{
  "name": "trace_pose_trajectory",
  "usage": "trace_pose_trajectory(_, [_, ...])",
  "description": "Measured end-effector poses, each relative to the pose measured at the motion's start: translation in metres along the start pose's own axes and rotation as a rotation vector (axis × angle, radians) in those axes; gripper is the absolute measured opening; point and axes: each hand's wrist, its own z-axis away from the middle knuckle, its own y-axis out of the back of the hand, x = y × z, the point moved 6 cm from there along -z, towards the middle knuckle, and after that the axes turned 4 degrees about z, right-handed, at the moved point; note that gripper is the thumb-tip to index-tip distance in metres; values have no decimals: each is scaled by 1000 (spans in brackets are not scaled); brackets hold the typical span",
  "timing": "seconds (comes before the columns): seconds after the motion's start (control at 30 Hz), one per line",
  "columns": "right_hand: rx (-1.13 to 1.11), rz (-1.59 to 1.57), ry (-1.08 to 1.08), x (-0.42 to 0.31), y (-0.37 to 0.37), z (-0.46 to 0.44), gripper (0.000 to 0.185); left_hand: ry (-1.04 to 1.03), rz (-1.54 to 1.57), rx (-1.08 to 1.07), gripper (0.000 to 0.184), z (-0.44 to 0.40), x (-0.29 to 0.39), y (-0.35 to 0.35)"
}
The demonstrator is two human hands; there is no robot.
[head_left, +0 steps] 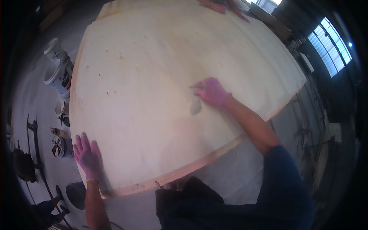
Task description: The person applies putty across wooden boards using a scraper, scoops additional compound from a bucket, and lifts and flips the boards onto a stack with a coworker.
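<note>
Plywood sheet (145, 73) lies broad face up before the person, its near edge close to their body and its far edge by a co-worker's hands (214, 5). How much of the work is done cannot be told for sure: knots (121, 57) and small dark flecks show on the left part of the sheet, faint streaks run over its far part, and a grey patch (195, 106), stain or shadow, lies just beside the right hand (212, 92). That gloved hand rests well inside the sheet's edges, fingers partly curled; whether it has hold of something thin, I cannot tell. The gloved left hand (88, 159) is flat and spread, holding nothing, at the sheet's left edge near the close corner.

Between the two hands runs a wide stretch of plywood, giving both arms room to slide. Left of the sheet, white buckets (57, 78) and a dark bucket (76, 194) crowd near its edge, leaving less room there. Right of the near edge, grey floor (245, 168) shows.
</note>
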Motion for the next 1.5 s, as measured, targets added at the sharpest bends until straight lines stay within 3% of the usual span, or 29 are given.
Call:
trace_pose_trajectory(0.1, [47,-114,91,-23,-8,-3,34,-12,30,-1,52,2,1,4])
trace_pose_trajectory(0.2, [-346,-318,-125,-58,29,44,33,-30,55,-16,53,-4,-3,-6])
trace_pose_trajectory(0.3, [-282,-402,-43,-54,29,120,29,13,4,-51,54,-4,-6,-8])
trace_pose_trajectory(0.37, [-314,-358,-88,-74,46,161,24,-7,7,-44,55,-5,-7,-9])
trace_pose_trajectory(0.47, [-131,-493,-175,-120,63,184,24,-70,31,4,56,-3,-7,-12])
trace_pose_trajectory(0.67, [-59,-169,-177,-248,35,165,27,-240,66,-25,66,-4,-4,-2])
trace_pose_trajectory(0.77, [-386,-570,-707,-299,30,125,27,-422,153,-118,72,2,-23,6])
trace_pose_trajectory(0.87, [111,-1196,-868,-316,14,107,30,-596,385,-208,71,-2,-69,15])
trace_pose_trajectory(0.97, [270,-1141,-1005,-314,8,96,38,-637,484,-181,68,-11,-98,10])
trace_pose_trajectory(1.07, [161,-920,-1092,-297,8,86,36,-603,573,-134,64,-3,-108,-2])
trace_pose_trajectory(1.17, [-121,-496,-877,-313,-2,66,32,-566,665,-100,61,-3,-118,-10])
trace_pose_trajectory(1.3, [-85,-204,-619,-400,7,96,26,-558,647,-107,62,-4,-117,-20])
trace_pose_trajectory(1.4, [100,-463,-653,-466,11,95,20,-560,644,-199,67,-3,-124,-23])
trace_pose_trajectory(1.47, [-11,-335,-622,-495,14,82,20,-574,670,-251,64,-4,-127,-26])
trace_pose_trajectory(1.5, [-91,-309,-622,-502,9,75,19,-690,463,-173,64,-6,-127,-17])
